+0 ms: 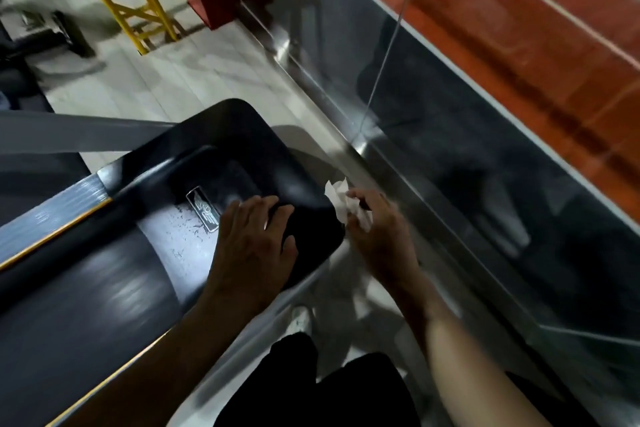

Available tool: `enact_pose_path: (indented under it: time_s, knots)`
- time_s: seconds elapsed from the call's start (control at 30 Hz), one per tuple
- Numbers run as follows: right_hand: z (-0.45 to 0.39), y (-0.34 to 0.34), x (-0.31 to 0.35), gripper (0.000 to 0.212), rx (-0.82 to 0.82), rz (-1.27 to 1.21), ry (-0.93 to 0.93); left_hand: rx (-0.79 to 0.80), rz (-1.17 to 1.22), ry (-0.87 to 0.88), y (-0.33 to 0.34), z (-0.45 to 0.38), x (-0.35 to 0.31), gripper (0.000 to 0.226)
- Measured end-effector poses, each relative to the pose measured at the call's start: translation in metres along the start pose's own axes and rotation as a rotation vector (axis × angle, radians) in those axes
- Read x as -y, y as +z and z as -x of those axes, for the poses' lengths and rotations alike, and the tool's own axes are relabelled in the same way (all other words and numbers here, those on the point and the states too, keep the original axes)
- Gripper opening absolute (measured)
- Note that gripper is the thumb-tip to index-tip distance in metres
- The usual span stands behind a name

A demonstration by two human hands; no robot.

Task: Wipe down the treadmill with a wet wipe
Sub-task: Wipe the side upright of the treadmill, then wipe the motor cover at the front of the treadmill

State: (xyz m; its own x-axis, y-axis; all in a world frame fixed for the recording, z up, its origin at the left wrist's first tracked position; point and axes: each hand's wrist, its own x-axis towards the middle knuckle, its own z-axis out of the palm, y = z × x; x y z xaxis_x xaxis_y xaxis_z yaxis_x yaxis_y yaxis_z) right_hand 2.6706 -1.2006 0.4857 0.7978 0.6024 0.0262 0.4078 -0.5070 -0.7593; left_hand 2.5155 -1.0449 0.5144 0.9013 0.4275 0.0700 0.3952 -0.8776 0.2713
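left hand (254,241) flat, fingers spread, resting on black treadmill (239,149) motor cover; right hand (379,230) clenched around crumpled white wet wipe (341,201), pressed against cover's right edge beside glass wall (485,149).

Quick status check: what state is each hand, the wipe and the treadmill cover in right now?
Left hand: open, flat on the cover.
Right hand: closed grip on the wipe.
Wipe: crumpled, pressed at the cover's right edge.
Treadmill cover: black, glossy, with pale scuff marks near its badge.
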Motion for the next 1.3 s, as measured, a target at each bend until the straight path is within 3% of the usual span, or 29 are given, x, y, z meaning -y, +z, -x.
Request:
enact_pose_path:
  time_s: [0.33, 0.53, 0.7, 0.97, 1.3]
  knots:
    - [-0.127, -0.028, 0.026, 0.027, 0.183, -0.039, -0.155, -0.240, -0.031, -0.201, -0.016, -0.077, -0.009, 0.041]
    - [-0.214, -0.036, 0.018, 0.025, 0.408, -0.071, -0.355, -0.234, -0.111, -0.531, -0.007, -0.120, -0.040, 0.041]
    - [-0.267, -0.031, 0.025, 0.027, 0.702, -0.090, -0.416, -0.237, -0.112, -0.847, -0.004, -0.135, -0.082, 0.040]
    - [-0.288, 0.025, 0.061, 0.028, 0.945, -0.057, -0.631, -0.296, -0.084, -1.273, 0.015, -0.115, -0.116, 0.037]
    - [-0.297, 0.087, 0.092, 0.030, 1.134, 0.064, -0.755, -0.465, -0.090, -1.448, 0.024, -0.127, -0.062, 0.032]
